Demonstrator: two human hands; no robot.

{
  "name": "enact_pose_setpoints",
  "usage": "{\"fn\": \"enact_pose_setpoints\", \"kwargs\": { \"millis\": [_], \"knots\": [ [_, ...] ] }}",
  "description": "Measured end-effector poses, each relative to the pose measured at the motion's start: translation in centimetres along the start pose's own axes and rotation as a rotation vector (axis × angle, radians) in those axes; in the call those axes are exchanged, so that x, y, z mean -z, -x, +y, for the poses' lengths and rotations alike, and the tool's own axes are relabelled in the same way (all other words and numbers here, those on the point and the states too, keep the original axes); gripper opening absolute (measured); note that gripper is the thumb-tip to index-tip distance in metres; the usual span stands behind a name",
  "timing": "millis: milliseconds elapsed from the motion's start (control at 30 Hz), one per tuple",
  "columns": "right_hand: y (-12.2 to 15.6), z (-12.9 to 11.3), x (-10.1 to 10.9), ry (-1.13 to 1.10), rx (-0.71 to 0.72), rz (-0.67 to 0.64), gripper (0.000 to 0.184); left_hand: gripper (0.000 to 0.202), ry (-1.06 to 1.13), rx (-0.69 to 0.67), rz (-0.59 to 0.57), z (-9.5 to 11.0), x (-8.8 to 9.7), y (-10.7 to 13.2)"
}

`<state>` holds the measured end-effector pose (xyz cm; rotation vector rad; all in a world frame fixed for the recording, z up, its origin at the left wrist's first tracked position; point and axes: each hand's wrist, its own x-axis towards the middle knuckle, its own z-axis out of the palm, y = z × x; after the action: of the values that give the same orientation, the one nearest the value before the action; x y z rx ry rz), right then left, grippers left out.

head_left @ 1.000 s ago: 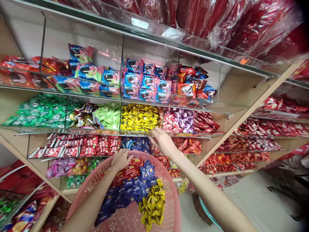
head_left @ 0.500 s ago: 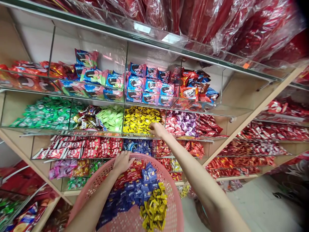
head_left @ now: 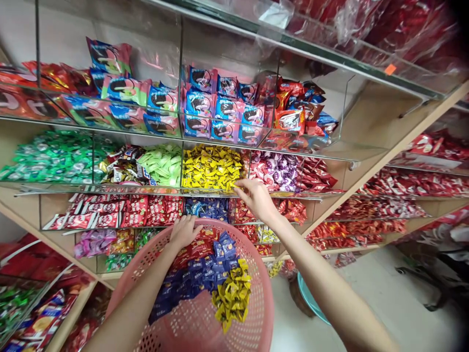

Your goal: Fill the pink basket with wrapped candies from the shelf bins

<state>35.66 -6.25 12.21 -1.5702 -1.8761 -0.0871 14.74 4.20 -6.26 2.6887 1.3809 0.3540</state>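
Note:
My left hand (head_left: pixel 184 231) grips the far rim of a pink perforated basket (head_left: pixel 252 313), fingers curled over the edge. Inside the basket lie red, blue and yellow wrapped candies (head_left: pixel 230 298). My right hand (head_left: pixel 256 198) is at the front edge of the shelf bin of yellow wrapped candies (head_left: pixel 210 167), fingers curled at the bin's right corner. Whether they hold any candy is hidden.
Glass-fronted shelf bins hold green candies (head_left: pixel 54 161), pink and purple candies (head_left: pixel 274 172), blue candies (head_left: pixel 207 208) and red wafer packs (head_left: pixel 110 215). Blue cookie packs (head_left: pixel 220 117) fill the shelf above. A teal tub (head_left: pixel 309 303) stands on the floor at the lower right.
My right hand reached into the yellow candy bin, then drew back to its front edge. The view tilted up a little. My left hand stayed on the basket rim.

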Motion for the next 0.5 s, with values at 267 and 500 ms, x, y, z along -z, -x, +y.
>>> {"fn": "enact_pose_setpoints", "kwargs": {
  "millis": [267, 500],
  "knots": [
    [11.1, 1.2, -3.9, -0.162, -0.021, -0.753, 0.015, 0.043, -0.016, -0.003, -0.011, -0.1, -0.1, -0.2],
    [16.6, 1.4, -6.0, -0.035, -0.111, -0.946, 0.019, 0.044, -0.019, -0.017, -0.002, -0.1, -0.1, -0.2]
  ]
}}
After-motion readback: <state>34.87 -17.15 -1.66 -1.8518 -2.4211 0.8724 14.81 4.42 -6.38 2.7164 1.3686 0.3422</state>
